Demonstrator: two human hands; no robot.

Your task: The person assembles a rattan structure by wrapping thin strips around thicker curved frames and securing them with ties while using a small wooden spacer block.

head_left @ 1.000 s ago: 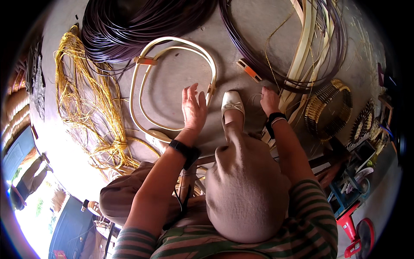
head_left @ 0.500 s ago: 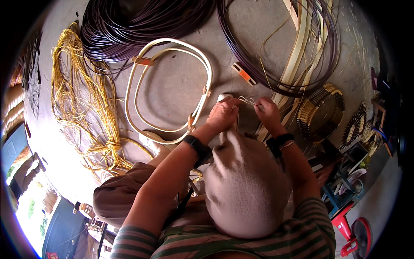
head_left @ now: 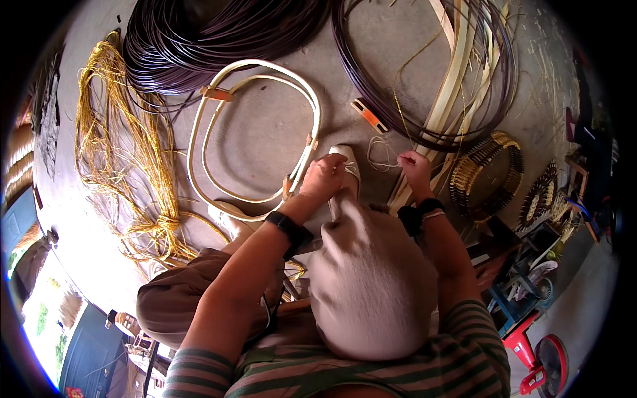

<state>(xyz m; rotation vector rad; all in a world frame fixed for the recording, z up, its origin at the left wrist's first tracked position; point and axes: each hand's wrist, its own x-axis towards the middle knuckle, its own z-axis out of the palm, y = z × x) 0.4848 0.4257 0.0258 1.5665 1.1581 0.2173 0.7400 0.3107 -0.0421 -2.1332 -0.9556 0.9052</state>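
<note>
My left hand (head_left: 323,178) is closed, fingers curled, over a pale shoe (head_left: 350,159) on my foot; whatever it grips is hidden. A thin white cord (head_left: 370,150) lies in a loose loop between my hands, its near end reaching my right fingertips. My right hand (head_left: 416,172) is pinched closed on that cord, just short of some pale flat strips (head_left: 434,129). Left of my left hand lies a double oval hoop (head_left: 318,106) of pale cane, with orange-brown blocks (head_left: 217,93) joining its rings. A loose orange block (head_left: 369,115) rests on the floor ahead of the cord.
A big dark coil (head_left: 219,53) lies far left, a thinner dark coil (head_left: 352,66) far right. Tangled golden strands (head_left: 159,179) spread at the left. Two round beaded-looking pieces sit right: a ring (head_left: 458,179) and a flatter one (head_left: 534,202). A red fan (head_left: 551,365) stands lower right.
My hands have drawn farther apart, the left moving left and the right turning slightly. The white cord, earlier stretched between them, has slackened into a wider loop. The view has shifted a little.
</note>
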